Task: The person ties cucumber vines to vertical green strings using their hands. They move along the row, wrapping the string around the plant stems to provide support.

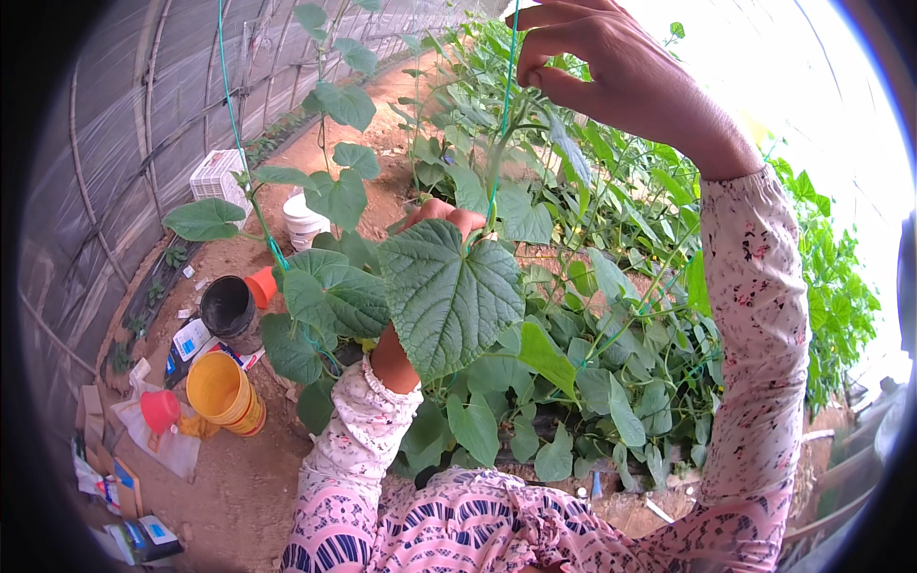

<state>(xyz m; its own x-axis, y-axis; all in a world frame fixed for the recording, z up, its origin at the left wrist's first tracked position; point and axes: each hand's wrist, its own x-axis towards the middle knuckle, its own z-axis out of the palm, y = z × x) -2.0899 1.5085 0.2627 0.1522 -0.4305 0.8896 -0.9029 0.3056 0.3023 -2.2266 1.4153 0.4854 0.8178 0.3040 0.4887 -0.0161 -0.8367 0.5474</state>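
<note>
A cucumber vine (496, 168) rises in front of me beside a green twine (507, 93). My left hand (445, 215) is closed around its stem at mid-height, partly hidden by a broad cucumber leaf (453, 297). Higher up, my right hand (580, 54) has thumb and index finger pinched together at the vine's top. Its upper fingers lie against the twine. The exact grip there is partly hidden by the fingers. To the left, another cucumber vine (261, 215) climbs a second green twine (229, 100).
Dense cucumber plants (609, 387) fill the bed ahead and right. Left on the soil stand a yellow bucket (222, 394), a black bucket (228, 308), a white bucket (304, 222), a red container (159, 410) and a white crate (221, 177). Plastic sheeting (107, 172) forms the left wall.
</note>
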